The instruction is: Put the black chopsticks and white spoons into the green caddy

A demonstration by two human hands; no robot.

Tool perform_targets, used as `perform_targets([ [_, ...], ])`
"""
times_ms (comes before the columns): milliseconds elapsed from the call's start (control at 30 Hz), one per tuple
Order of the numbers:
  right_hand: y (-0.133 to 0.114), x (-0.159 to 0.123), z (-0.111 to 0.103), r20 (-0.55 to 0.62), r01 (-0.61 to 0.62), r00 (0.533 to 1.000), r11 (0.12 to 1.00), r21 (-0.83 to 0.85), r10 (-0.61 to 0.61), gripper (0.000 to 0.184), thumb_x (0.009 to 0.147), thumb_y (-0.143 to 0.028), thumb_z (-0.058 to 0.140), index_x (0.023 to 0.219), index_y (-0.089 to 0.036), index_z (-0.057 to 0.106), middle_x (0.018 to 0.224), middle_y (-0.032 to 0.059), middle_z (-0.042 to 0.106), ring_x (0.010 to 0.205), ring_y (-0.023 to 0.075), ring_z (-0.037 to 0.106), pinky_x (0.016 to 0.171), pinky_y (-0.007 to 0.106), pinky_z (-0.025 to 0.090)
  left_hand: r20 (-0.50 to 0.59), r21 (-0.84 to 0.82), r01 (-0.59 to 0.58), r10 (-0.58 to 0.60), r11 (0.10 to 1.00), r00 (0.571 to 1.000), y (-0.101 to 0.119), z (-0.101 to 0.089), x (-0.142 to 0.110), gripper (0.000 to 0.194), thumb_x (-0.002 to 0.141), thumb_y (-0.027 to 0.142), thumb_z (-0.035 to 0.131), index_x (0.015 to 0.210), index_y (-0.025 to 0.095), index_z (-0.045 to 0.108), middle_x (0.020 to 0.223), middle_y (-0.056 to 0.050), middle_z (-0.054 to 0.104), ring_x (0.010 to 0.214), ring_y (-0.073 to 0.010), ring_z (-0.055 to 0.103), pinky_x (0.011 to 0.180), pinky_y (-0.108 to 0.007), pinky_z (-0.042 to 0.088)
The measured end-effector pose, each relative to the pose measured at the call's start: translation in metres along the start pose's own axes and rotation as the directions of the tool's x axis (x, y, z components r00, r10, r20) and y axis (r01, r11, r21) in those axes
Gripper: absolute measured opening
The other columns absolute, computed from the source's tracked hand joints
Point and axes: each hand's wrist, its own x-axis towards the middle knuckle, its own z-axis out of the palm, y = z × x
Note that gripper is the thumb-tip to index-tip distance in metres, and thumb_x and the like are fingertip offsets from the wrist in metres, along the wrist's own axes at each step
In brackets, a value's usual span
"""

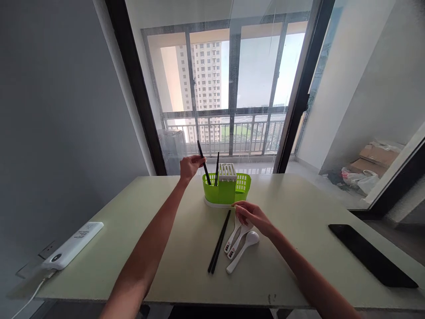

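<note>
A green cutlery holder [226,189] with a white insert stands on the pale table [186,266]. My left hand [190,166] is closed on the top of a black chopstick [203,168] whose lower end sits in the holder's left compartment. A second black chopstick [217,169] stands in the holder beside it. My right hand [251,215] rests curled just in front of the holder, fingertips on the bowls of white plastic spoons [239,243] lying on the table. A pair of black chopsticks [219,243] lies left of the spoons.
A white power bank [73,244] with a cable lies at the table's left edge. A black phone [372,254] lies at the right. Behind the table is a glass balcony door; boxes and bags sit on the floor at the far right.
</note>
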Motion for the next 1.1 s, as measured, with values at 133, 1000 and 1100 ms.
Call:
perform_targets([
  [133,0.002,0.000,-0.003,0.024,0.000,1.000,1.000,-0.003,0.000,0.043,0.092,-0.057,0.064,0.109,-0.017,0.067,0.069,-0.0020,0.060,0.054,0.0102,0.050,0.050,0.025,0.036,0.095,0.152,0.026,-0.041,0.988,0.995,-0.026,0.020,0.006,0.035,0.059,0.042,0.092,0.083,0.019,0.083,0.077,-0.004,0.080,0.080,-0.0283,0.077,0.085,-0.043,0.063],
  [1000,-0.001,0.002,0.000,-0.054,-0.035,0.998,0.999,-0.012,0.034,0.049,0.086,-0.066,0.065,0.098,-0.018,0.067,0.064,-0.0034,0.055,0.052,0.0103,0.046,0.049,0.026,0.034,-0.283,0.297,0.142,-0.055,0.944,0.958,-0.041,-0.001,-0.046,0.051,0.096,0.065,0.045,0.106,0.018,0.064,0.105,-0.013,0.072,0.090,-0.0212,0.068,0.081,-0.030,0.049],
  [1100,0.001,0.003,-0.003,-0.148,-0.008,0.989,1.000,-0.019,0.005,0.048,0.088,-0.066,0.063,0.093,-0.018,0.067,0.061,-0.0038,0.054,0.050,0.0100,0.043,0.050,0.026,0.032,-0.249,0.320,0.190,-0.111,0.928,0.962,-0.038,-0.011,-0.090,0.056,0.101,0.062,0.023,0.099,0.021,0.061,0.092,-0.009,0.072,0.079,-0.0201,0.066,0.072,-0.030,0.047],
])
